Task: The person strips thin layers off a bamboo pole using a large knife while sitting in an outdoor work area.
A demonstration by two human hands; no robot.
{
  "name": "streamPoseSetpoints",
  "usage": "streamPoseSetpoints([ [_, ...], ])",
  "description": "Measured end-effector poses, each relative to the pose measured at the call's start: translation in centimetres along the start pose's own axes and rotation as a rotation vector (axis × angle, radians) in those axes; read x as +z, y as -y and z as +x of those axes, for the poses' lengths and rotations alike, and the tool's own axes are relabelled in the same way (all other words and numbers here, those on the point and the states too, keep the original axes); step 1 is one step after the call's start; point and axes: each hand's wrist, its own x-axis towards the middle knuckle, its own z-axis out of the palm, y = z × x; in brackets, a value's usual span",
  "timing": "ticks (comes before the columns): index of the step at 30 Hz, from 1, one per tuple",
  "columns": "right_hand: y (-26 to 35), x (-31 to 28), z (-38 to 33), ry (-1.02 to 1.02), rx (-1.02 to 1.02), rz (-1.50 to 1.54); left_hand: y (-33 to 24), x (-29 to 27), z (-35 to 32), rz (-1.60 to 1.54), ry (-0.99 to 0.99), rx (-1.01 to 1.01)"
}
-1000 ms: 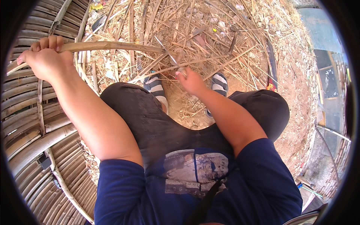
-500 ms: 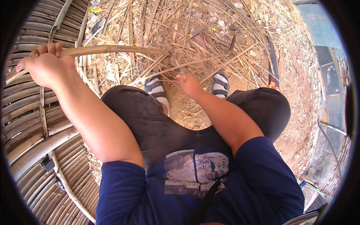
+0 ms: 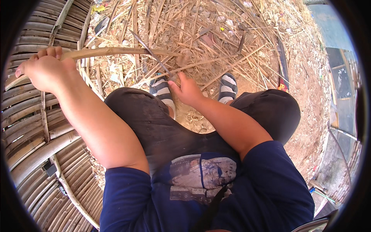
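Observation:
My left hand (image 3: 46,71) is raised at the left, closed around a long pale bamboo stick (image 3: 123,51). The stick runs from my fist rightward over the littered ground. My right hand (image 3: 187,89) is low between my knees, gripping the handle end of a thin dark blade (image 3: 152,54). The blade points up and left and crosses the stick near its far end. My feet in striped sandals (image 3: 228,87) rest on the dirt just beyond that hand.
A curved wall of bamboo slats (image 3: 34,131) fills the left side. Cut bamboo strips and shavings (image 3: 216,34) cover the ground ahead. A dark flat tool (image 3: 282,63) lies on the bare dirt at the right, near a blue sheet (image 3: 328,27).
My left hand and the stick have dropped slightly to the left. My right hand has pulled back a little toward my knees, and the dark blade now shows reaching up to the stick.

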Motion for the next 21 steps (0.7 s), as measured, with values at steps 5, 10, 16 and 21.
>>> streamPoseSetpoints([
  [5,1.9,-0.8,0.2,0.116,0.098,-0.062,0.9,-1.4,2.1,0.027,-0.125,-0.086],
  [10,5.4,-1.4,0.9,0.038,-0.085,0.060,0.9,-1.1,1.1,0.014,-0.029,-0.026],
  [16,3.3,-0.9,1.6,0.034,0.056,0.007,-0.3,-0.2,-0.2,0.002,0.014,-0.018],
  [21,-3.8,-1.1,2.0,0.013,0.333,-0.178,-0.3,0.5,-0.4,-0.036,0.025,-0.016],
])
